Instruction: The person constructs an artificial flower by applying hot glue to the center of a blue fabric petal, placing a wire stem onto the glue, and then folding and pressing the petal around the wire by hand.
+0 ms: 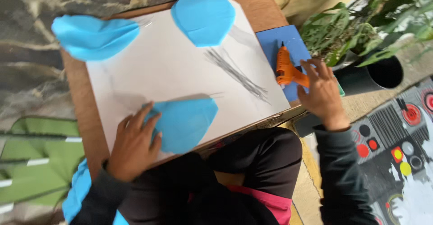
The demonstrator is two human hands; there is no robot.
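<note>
far left: I'm seeing green paper pieces (31,162) lying on the stone floor (27,80), off the board.
top-left petal: a blue paper petal (94,36) is lying over the sheet's upper left corner, partly hanging past the board edge.
left hand: my left hand (133,144) is pressing flat, fingers spread apart, on the left edge of the near blue petal (187,122); not clamping anything.
near blue petal: it's sitting on the lower edge of the white sheet (171,71), touching that hand.
white sheet: it's covering most of the wooden board (83,112), which is resting across my lap; grey pencil strokes (237,74) are running diagonally right of centre.
top petal: another blue petal (204,16) is lying at the sheet's top edge, well apart from both hands.
blue pad: a darker blue square (275,37) is lying on the board just right of the sheet.
glue gun: an orange glue gun (287,67) is lying on that blue square, nozzle pointing away from me.
right hand: my right hand (321,92) is closing loosely on the glue gun's handle end, fingers over it; how firm the grip is, I can't tell.
far right: a potted plant (361,22) in a black pot (381,74) is standing beside the board, with a patterned mat (401,153) below it.
</note>
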